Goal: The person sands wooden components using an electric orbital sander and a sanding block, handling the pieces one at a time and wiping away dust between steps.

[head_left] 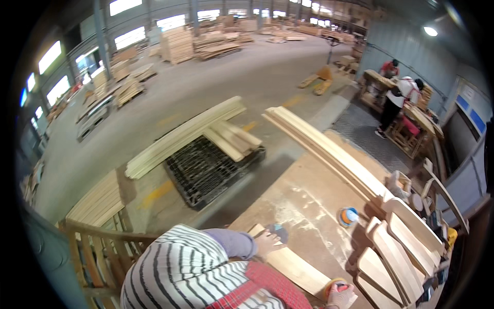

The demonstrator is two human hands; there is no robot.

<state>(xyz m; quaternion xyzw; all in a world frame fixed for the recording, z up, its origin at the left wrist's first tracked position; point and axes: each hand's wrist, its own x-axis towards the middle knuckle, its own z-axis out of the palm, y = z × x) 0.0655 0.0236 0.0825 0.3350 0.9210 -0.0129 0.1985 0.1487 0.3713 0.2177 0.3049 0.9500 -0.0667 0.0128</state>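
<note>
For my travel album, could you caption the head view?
Left hand on a wooden board, right hand gripping a round tool, over a streaked workbench.

The shirt is white with black stripes, the cuff purple, the cloth red plaid. The board is pale cream, the pallet black.

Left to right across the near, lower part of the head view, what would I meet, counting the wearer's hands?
Slatted wooden frame → left hand → right hand → curved wooden pieces.
</note>
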